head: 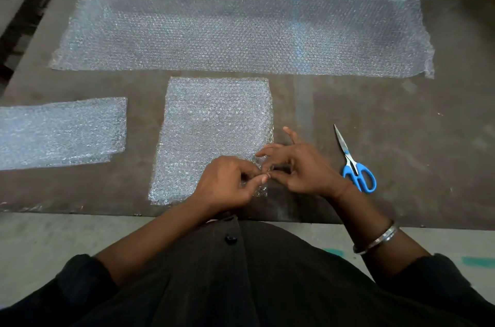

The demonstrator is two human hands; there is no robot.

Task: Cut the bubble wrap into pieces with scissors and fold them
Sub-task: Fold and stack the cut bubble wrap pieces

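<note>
A cut piece of bubble wrap [211, 128] lies in front of me on the dark table. My left hand [227, 184] pinches its near right corner between thumb and fingers. My right hand [297, 166] pinches the same corner from the right, with its other fingers spread. A large sheet of bubble wrap [241, 15] covers the far part of the table. A folded piece of bubble wrap [61, 132] lies at the left. Blue-handled scissors [353, 163] rest on the table to the right of my right hand, blades pointing away, touched by neither hand.
The dark table [401, 125] has its front edge just below my hands, with grey floor [53, 243] beneath. A metal bangle [380, 238] sits on my right forearm. The table's left edge runs diagonally at the upper left.
</note>
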